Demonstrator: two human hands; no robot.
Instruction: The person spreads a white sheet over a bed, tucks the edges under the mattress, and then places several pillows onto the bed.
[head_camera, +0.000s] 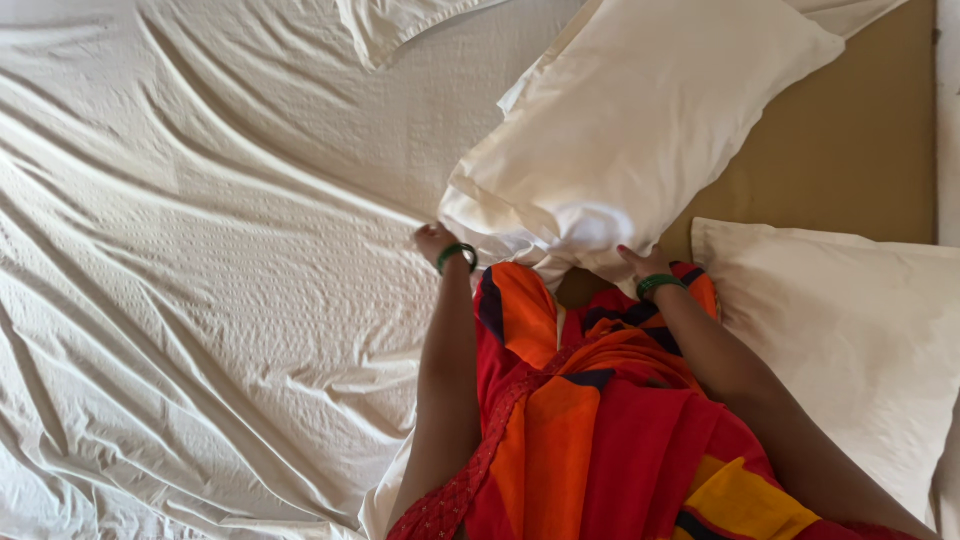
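A large white pillow (640, 120) lies tilted across the upper middle of the head view. My left hand (434, 240) grips its lower left corner, fingers closed on the fabric. My right hand (642, 262) holds its lower edge from underneath, thumb on the cloth. Each wrist wears a green bangle. Below the pillow, red, orange and dark patterned cloth (600, 420) that I am wearing fills the bottom centre.
A wrinkled white bedsheet (200, 280) covers the bed to the left. A second white pillow (850, 330) lies at the right. Another pillow corner (385, 30) shows at the top. Tan surface (850, 140) is exposed at the upper right.
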